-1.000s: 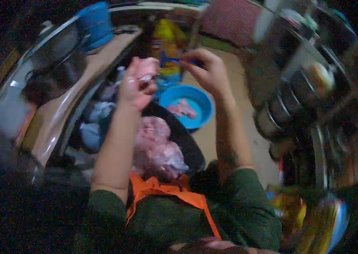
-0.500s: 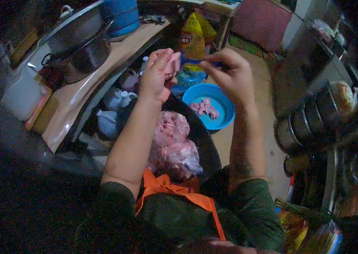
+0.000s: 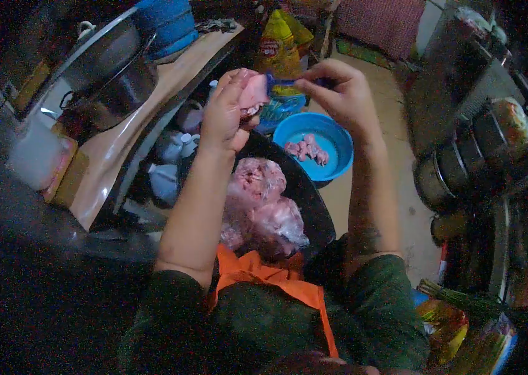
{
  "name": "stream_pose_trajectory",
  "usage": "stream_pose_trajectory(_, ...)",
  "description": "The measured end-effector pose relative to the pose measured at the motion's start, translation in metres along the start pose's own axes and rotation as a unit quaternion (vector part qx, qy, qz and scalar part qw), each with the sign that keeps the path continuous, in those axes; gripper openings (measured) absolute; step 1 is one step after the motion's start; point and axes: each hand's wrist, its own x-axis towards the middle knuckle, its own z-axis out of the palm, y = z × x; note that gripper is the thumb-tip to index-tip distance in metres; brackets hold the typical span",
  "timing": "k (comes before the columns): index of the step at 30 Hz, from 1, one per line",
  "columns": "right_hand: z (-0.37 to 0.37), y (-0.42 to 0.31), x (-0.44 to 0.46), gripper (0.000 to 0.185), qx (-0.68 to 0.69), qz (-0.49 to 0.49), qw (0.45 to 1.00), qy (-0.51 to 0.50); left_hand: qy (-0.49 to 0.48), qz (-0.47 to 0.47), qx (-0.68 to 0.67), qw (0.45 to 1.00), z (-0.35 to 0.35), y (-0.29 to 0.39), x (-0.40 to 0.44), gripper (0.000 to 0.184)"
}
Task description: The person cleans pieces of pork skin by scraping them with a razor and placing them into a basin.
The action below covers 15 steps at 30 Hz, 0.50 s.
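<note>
My left hand [image 3: 225, 119] is wrapped round a pale pink piece of meat [image 3: 253, 90], held up at the upper middle of the view. My right hand [image 3: 339, 94] pinches the handle of a small blue tool [image 3: 284, 82], whose head touches the right side of the meat. It looks like a razor, though its head is too small to tell. Beneath the hands, a blue basin [image 3: 346, 150] holds several pink meat pieces [image 3: 306, 150]. Nearer my body, clear plastic bags of meat [image 3: 276, 219] lie in a dark container [image 3: 314, 215].
Pots [image 3: 129, 78] and a blue container [image 3: 167, 28] stand on the left counter [image 3: 111, 137]. White jugs [image 3: 165, 181] sit below it. Behind the hands is a yellow bag [image 3: 279, 47]. Dark pots [image 3: 458, 159] line the right side.
The view has shifted and become sharper. The blue tool's head now touches the meat, and the meat's pink face is turned more toward the camera.
</note>
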Motion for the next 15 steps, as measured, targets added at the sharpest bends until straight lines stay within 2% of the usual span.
stream_pose_trajectory(1, -0.009, 0.003, 0.001, 0.013, -0.19, -0.049, 0.98, 0.019, 0.002, -0.013, 0.001, 1.0, -0.002, 0.003, 0.0, 0.018)
stream_pose_trajectory(2, -0.011, 0.001, 0.001, 0.013, -0.186, -0.05, 0.981, 0.019, 0.005, -0.012, 0.004, 1.0, -0.003, 0.0, 0.003, 0.018)
stream_pose_trajectory(4, -0.005, -0.011, -0.002, 0.014, -0.077, -0.046, 0.996, 0.021, 0.024, 0.037, -0.004, 0.999, -0.006, -0.009, 0.011, 0.016)
stream_pose_trajectory(5, -0.003, -0.024, -0.002, 0.019, -0.064, -0.039, 0.997, -0.024, 0.027, 0.034, -0.016, 0.999, -0.004, -0.014, 0.011, 0.016)
stream_pose_trajectory(6, 0.007, -0.023, 0.002, 0.02, -0.086, -0.084, 0.992, -0.049, 0.048, 0.044, -0.014, 0.998, -0.005, -0.015, 0.01, 0.016)
stream_pose_trajectory(7, 0.013, -0.014, 0.007, 0.022, -0.101, -0.134, 0.983, -0.068, 0.083, 0.017, -0.036, 0.996, 0.004, -0.006, 0.003, 0.015)
stream_pose_trajectory(8, 0.018, 0.001, 0.016, 0.025, -0.047, -0.038, 0.995, -0.085, 0.078, -0.026, -0.004, 0.997, -0.01, -0.001, -0.006, 0.012)
stream_pose_trajectory(9, 0.023, -0.01, 0.028, 0.026, -0.061, 0.014, 0.995, -0.082, 0.097, 0.009, 0.036, 0.995, -0.03, 0.007, -0.014, 0.01)
stream_pose_trajectory(10, 0.026, 0.023, 0.044, 0.028, -0.061, 0.02, 0.994, -0.086, 0.119, -0.017, 0.02, 0.993, -0.047, 0.017, -0.028, 0.009)
stream_pose_trajectory(12, 0.046, 0.076, 0.056, 0.028, 0.182, 0.048, 0.979, -0.081, 0.238, 0.014, 0.184, 0.954, -0.055, 0.045, -0.066, 0.018)
stream_pose_trajectory(13, 0.058, 0.103, 0.063, 0.029, 0.296, 0.061, 0.95, -0.075, 0.243, -0.029, 0.123, 0.962, -0.06, 0.059, -0.087, 0.022)
stream_pose_trajectory(14, 0.088, 0.117, 0.077, 0.031, 0.278, -0.014, 0.96, -0.04, 0.275, -0.02, 0.136, 0.951, -0.073, 0.084, -0.12, 0.028)
stream_pose_trajectory(15, 0.094, 0.158, 0.069, 0.033, 0.196, 0.122, 0.964, -0.129, 0.218, -0.064, 0.039, 0.973, -0.096, 0.079, -0.118, 0.037)
